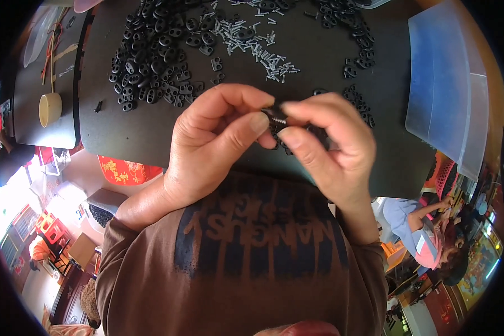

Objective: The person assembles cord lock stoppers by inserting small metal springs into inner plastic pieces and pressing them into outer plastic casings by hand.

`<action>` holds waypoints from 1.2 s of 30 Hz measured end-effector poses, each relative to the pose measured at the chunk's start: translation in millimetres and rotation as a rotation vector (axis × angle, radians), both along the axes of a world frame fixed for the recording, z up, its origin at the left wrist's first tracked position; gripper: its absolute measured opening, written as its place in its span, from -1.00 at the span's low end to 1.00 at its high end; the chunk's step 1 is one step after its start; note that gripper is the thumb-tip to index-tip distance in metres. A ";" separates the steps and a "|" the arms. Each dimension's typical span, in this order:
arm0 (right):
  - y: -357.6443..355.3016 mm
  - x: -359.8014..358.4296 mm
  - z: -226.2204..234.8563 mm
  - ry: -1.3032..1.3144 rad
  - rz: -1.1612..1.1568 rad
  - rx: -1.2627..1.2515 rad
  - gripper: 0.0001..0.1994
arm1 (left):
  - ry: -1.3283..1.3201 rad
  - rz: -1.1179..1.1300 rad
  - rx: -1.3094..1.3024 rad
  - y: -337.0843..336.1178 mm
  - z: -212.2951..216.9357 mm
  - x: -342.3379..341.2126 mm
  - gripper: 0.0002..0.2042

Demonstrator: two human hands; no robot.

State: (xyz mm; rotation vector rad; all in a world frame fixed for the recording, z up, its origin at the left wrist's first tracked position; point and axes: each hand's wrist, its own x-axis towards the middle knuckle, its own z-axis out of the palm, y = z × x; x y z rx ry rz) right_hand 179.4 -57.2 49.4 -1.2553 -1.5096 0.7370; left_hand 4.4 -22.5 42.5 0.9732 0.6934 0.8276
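left hand [215,143] pinches the small black part [278,120], above the near desk [151,129] edge | right hand [330,143] closed on it too | I judge: keep spring straight, press slowly

**What's in front of me, by count**

I have two hands up: my left hand [210,143] and my right hand [330,145]. Black plastic pieces [151,61]: far too many to count. Small metal springs [252,42]: dozens. One tape roll [50,108]. One clear plastic bin [448,89].
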 end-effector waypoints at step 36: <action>28.0 83.3 -10.2 -0.697 -0.138 -0.167 -0.81 | 0.020 -0.001 -0.109 -4.0 3.8 1.3 -0.82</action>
